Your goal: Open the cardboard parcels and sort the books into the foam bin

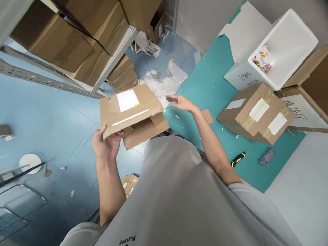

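Note:
My left hand (107,140) grips the near left corner of an opened cardboard box (133,118), thumb on top and fingers underneath. A white label is stuck on the upper face of this box, and its open side faces me with a flap hanging out. To the right of the box, my right hand (180,102) hovers by the table edge with fingers stretched out, holding nothing and apart from the box. Under my right forearm lies a small cardboard scrap (207,116) on the green table (200,87).
On the table are a taped carton (256,112), a white foam box (276,51), a yellow-black utility knife (238,159) and a blurred object (267,156). Shelving with cartons (64,44) stands at upper left. Paper waste (166,83) litters the floor; metal tubing (23,201) is at lower left.

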`<action>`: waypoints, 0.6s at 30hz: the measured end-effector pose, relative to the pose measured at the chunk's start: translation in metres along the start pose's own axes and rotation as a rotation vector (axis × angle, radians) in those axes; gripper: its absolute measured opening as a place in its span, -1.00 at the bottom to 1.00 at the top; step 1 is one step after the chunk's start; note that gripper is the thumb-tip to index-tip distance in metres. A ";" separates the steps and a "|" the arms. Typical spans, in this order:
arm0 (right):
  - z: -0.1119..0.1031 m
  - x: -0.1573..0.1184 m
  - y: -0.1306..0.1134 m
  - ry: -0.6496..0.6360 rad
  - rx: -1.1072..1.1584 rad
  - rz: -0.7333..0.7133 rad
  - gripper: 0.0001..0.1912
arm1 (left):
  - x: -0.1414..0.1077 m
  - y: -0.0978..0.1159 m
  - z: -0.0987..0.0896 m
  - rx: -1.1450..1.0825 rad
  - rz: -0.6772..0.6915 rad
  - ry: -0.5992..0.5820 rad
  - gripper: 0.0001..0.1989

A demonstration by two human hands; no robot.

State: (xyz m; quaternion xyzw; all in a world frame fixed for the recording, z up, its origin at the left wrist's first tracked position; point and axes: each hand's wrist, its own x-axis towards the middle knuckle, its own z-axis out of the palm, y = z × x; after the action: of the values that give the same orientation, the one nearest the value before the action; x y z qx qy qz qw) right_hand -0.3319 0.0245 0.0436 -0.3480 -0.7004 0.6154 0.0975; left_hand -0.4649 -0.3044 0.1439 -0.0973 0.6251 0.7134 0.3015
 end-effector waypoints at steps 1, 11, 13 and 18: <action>-0.006 -0.023 0.006 -0.033 0.012 0.014 -0.42 | 0.001 -0.005 0.007 -0.042 -0.030 -0.040 -0.82; -0.092 -0.214 0.080 0.208 0.166 0.094 -0.12 | -0.005 -0.063 0.153 0.141 -0.412 -0.547 -0.71; -0.107 -0.244 0.094 0.404 0.233 0.170 -0.25 | -0.015 -0.077 0.178 0.202 -0.420 -0.624 -0.75; -0.122 -0.276 0.110 0.603 0.073 0.259 -0.03 | -0.050 -0.119 0.228 0.359 -0.397 -0.827 -0.72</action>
State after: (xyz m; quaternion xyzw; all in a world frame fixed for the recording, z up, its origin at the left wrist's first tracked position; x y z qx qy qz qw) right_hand -0.0188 -0.0459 0.0495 -0.5971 -0.5675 0.5165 0.2338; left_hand -0.3050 -0.0984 0.1162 0.1303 0.5355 0.5020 0.6666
